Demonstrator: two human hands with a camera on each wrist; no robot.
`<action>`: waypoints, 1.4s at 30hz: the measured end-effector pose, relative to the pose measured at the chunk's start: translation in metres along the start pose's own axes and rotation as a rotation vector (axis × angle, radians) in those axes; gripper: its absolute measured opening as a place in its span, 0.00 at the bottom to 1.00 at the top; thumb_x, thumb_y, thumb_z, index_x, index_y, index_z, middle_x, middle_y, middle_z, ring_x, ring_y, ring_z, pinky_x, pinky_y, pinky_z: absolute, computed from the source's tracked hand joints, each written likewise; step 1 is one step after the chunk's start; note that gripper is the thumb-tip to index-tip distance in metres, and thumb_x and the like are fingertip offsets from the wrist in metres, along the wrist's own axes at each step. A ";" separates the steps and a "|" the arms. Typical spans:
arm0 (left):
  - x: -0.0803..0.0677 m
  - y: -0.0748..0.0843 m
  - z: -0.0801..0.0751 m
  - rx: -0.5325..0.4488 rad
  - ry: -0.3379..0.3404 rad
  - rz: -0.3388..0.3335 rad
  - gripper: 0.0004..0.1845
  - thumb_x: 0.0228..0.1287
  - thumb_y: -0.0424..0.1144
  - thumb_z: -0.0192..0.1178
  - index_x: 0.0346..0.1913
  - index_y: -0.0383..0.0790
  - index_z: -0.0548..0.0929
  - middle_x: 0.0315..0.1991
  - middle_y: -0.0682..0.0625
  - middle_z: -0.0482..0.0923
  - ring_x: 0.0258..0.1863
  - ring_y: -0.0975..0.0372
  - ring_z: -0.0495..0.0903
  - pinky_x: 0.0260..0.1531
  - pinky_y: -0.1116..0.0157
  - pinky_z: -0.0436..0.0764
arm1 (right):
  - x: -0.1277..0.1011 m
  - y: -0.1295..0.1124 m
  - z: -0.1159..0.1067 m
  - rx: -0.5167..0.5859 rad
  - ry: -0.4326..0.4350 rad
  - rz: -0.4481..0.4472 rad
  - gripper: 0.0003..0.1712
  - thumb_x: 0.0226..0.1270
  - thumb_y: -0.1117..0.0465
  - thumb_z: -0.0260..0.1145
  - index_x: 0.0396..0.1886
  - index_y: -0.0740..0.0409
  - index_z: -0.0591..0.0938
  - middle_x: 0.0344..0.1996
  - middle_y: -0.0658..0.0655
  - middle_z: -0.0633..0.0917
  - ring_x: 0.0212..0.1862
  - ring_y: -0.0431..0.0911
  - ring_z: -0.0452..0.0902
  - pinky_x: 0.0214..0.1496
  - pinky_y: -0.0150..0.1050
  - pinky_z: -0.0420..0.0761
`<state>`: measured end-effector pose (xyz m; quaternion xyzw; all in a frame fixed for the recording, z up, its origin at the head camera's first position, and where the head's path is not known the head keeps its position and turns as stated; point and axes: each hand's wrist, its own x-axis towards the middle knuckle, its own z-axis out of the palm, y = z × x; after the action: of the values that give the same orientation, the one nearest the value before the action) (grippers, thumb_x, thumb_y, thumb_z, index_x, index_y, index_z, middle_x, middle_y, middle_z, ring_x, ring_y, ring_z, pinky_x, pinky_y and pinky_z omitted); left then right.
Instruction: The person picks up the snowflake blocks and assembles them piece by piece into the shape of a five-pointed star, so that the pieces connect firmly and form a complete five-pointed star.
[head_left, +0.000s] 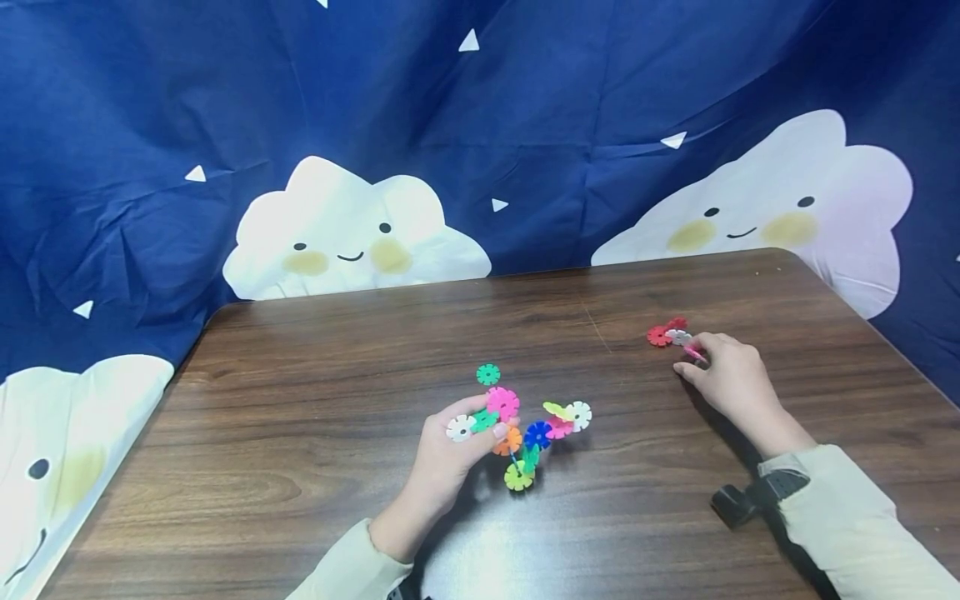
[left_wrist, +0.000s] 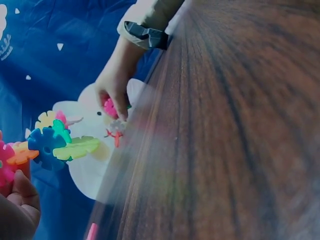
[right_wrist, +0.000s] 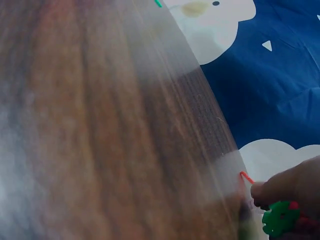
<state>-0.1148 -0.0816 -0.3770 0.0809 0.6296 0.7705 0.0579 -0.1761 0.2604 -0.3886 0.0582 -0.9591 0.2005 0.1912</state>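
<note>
Left hand (head_left: 450, 454) grips our disc cluster (head_left: 525, 429); right hand (head_left: 723, 375) pinches a pink disc (head_left: 695, 353) on the counter (head_left: 337, 400). Squeezing unevenly could, we judge, pop joints apart.

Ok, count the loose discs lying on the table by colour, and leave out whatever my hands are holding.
Green disc: 1
Red discs: 2
White disc: 1
Total: 4
</note>
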 end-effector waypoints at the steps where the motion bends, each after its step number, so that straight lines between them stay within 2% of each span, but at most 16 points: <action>1: 0.000 0.000 0.000 0.000 -0.002 0.000 0.22 0.50 0.23 0.63 0.50 0.20 0.74 0.34 0.46 0.85 0.34 0.65 0.83 0.36 0.70 0.82 | 0.000 -0.001 0.000 0.008 0.008 -0.007 0.14 0.47 0.65 0.72 0.30 0.68 0.78 0.27 0.67 0.80 0.29 0.60 0.74 0.32 0.56 0.70; 7: -0.001 0.000 0.002 -0.013 -0.011 -0.013 0.22 0.50 0.24 0.63 0.51 0.22 0.75 0.34 0.47 0.85 0.35 0.64 0.84 0.38 0.68 0.82 | -0.002 -0.013 -0.002 0.110 0.042 -0.045 0.16 0.52 0.63 0.69 0.39 0.68 0.79 0.37 0.69 0.81 0.38 0.63 0.77 0.39 0.58 0.74; 10: -0.001 -0.001 0.002 -0.025 -0.012 -0.015 0.22 0.50 0.23 0.62 0.51 0.22 0.74 0.33 0.47 0.85 0.35 0.64 0.84 0.38 0.68 0.82 | -0.002 -0.022 -0.003 0.169 0.038 -0.076 0.16 0.55 0.62 0.67 0.41 0.66 0.78 0.35 0.65 0.81 0.31 0.53 0.75 0.33 0.47 0.75; 13: -0.001 -0.002 0.003 -0.021 -0.018 -0.010 0.21 0.51 0.23 0.62 0.51 0.22 0.75 0.33 0.48 0.86 0.35 0.64 0.84 0.37 0.68 0.82 | -0.003 -0.033 -0.005 0.238 -0.007 -0.102 0.17 0.57 0.61 0.65 0.45 0.63 0.75 0.32 0.61 0.79 0.25 0.43 0.66 0.26 0.36 0.68; 15: -0.001 -0.002 0.003 -0.013 -0.019 -0.006 0.21 0.51 0.24 0.63 0.50 0.22 0.75 0.33 0.48 0.86 0.35 0.64 0.84 0.36 0.68 0.82 | -0.003 -0.041 -0.007 0.292 -0.050 -0.117 0.18 0.59 0.62 0.64 0.47 0.62 0.73 0.29 0.59 0.77 0.22 0.39 0.62 0.23 0.34 0.66; 18: -0.001 -0.002 0.004 -0.009 -0.022 -0.006 0.20 0.51 0.24 0.62 0.49 0.22 0.75 0.34 0.45 0.85 0.35 0.64 0.84 0.36 0.69 0.82 | -0.004 -0.053 -0.009 0.369 -0.080 -0.175 0.19 0.58 0.65 0.64 0.48 0.61 0.70 0.27 0.55 0.75 0.20 0.36 0.59 0.23 0.32 0.65; 22: -0.002 -0.001 0.004 -0.001 -0.026 -0.006 0.19 0.51 0.23 0.62 0.48 0.22 0.75 0.36 0.39 0.84 0.34 0.64 0.84 0.36 0.69 0.82 | -0.003 -0.071 -0.012 0.486 -0.120 -0.234 0.19 0.57 0.68 0.64 0.47 0.60 0.70 0.32 0.55 0.79 0.29 0.35 0.67 0.32 0.29 0.69; 25: -0.003 -0.001 0.005 0.014 -0.042 0.008 0.18 0.51 0.22 0.61 0.48 0.22 0.74 0.39 0.36 0.82 0.34 0.65 0.84 0.36 0.69 0.82 | -0.001 -0.084 -0.014 0.585 -0.183 -0.249 0.17 0.58 0.69 0.64 0.46 0.59 0.71 0.38 0.54 0.79 0.39 0.36 0.70 0.39 0.29 0.71; 32: -0.005 -0.001 0.006 0.077 -0.073 0.047 0.18 0.50 0.23 0.62 0.46 0.24 0.76 0.41 0.36 0.81 0.32 0.68 0.81 0.33 0.71 0.82 | 0.003 -0.107 -0.012 0.855 -0.388 -0.331 0.15 0.61 0.71 0.60 0.46 0.59 0.71 0.41 0.54 0.76 0.42 0.41 0.72 0.43 0.32 0.75; 42: -0.003 0.001 0.006 0.280 -0.159 0.122 0.16 0.50 0.29 0.65 0.45 0.32 0.81 0.36 0.36 0.82 0.30 0.68 0.79 0.33 0.70 0.81 | 0.002 -0.124 -0.006 1.003 -0.618 -0.442 0.17 0.64 0.70 0.57 0.52 0.59 0.70 0.47 0.59 0.76 0.46 0.44 0.73 0.48 0.35 0.77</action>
<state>-0.1102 -0.0763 -0.3753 0.1868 0.7182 0.6685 0.0489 -0.1526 0.1496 -0.3381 0.3929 -0.7246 0.5556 -0.1086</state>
